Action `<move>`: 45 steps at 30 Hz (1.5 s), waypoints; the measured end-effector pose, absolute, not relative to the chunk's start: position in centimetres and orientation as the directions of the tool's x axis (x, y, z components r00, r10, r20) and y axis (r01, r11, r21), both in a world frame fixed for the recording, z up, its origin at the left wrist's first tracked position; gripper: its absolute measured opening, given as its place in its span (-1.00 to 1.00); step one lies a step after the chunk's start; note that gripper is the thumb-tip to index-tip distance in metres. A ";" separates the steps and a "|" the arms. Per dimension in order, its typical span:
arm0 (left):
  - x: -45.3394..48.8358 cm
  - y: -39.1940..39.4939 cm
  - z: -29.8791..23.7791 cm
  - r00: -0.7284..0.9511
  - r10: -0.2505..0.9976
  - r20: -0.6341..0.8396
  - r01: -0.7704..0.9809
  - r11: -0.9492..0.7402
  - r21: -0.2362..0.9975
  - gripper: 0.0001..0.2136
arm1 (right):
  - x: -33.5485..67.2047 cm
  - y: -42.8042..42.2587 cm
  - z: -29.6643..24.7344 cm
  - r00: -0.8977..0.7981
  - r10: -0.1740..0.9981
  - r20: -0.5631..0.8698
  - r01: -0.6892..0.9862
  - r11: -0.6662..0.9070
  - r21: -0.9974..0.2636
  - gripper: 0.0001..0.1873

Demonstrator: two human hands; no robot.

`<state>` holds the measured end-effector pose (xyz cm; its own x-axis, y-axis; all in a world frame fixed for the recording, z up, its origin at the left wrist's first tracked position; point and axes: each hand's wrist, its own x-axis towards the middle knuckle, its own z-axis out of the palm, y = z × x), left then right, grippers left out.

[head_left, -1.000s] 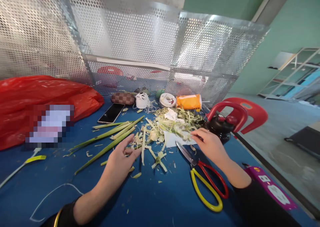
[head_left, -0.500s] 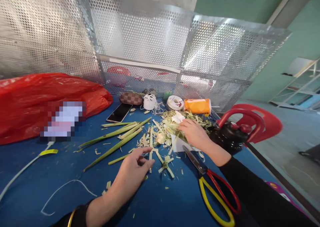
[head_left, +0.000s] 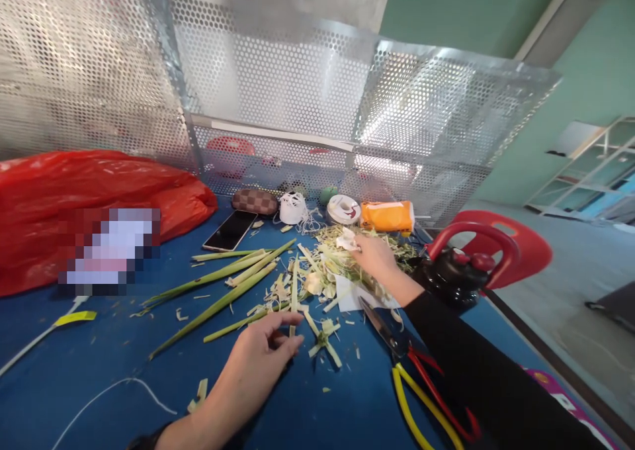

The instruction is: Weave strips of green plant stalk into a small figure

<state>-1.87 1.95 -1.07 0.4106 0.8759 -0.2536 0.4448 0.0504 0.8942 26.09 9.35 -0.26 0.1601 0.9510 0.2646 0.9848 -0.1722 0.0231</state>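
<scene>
My left hand (head_left: 262, 347) is low over the blue table, thumb and forefinger apart. A pale, narrow leaf strip (head_left: 294, 284) passes just behind those fingertips; no grip on it shows. To the right of them lies a small cross-shaped piece of woven leaf strips (head_left: 325, 339). My right hand (head_left: 377, 258) reaches over a heap of shredded leaf scraps (head_left: 327, 245), its fingers closed at a crumpled white tissue (head_left: 346, 239). Scissors (head_left: 381, 327) with one yellow and one red handle lie below my right forearm, which partly hides them. Several long green leaves (head_left: 223, 304) lie left of the scraps.
Along the back stand a checkered case (head_left: 254, 202), white string (head_left: 292, 208), a tape roll (head_left: 343, 209) and an orange packet (head_left: 387, 216). A black phone (head_left: 231, 230) lies nearby. Right is a black jug with a red handle (head_left: 451, 274); left, a red plastic bag (head_left: 183, 198).
My right fingers have drawn in around the crumpled tissue. My left hand keeps nearly the same pose beside the leaf strip. The whole view has shifted slightly.
</scene>
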 end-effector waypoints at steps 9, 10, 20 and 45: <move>-1.9 2.2 -1.7 0.448 0.855 -0.261 0.432 0.049 0.900 -0.61 | 19.6 9.5 -0.6 -0.106 0.961 0.256 0.993 0.118 -0.031 -0.82; -1.9 2.3 -1.9 0.451 0.854 -0.258 0.428 0.047 0.903 -0.61 | 19.3 9.2 -0.5 -0.127 0.957 0.261 0.989 0.141 -0.036 -0.82; -1.8 2.3 -1.8 0.459 0.846 -0.271 0.428 0.056 0.902 -0.66 | 23.9 5.7 -0.3 -0.010 0.956 0.294 0.997 0.030 -0.066 -0.72; -1.8 2.2 -1.1 0.503 0.818 -0.278 0.500 -0.013 0.866 -0.69 | 31.0 11.2 1.3 0.347 0.919 0.187 0.921 -0.371 0.118 -0.71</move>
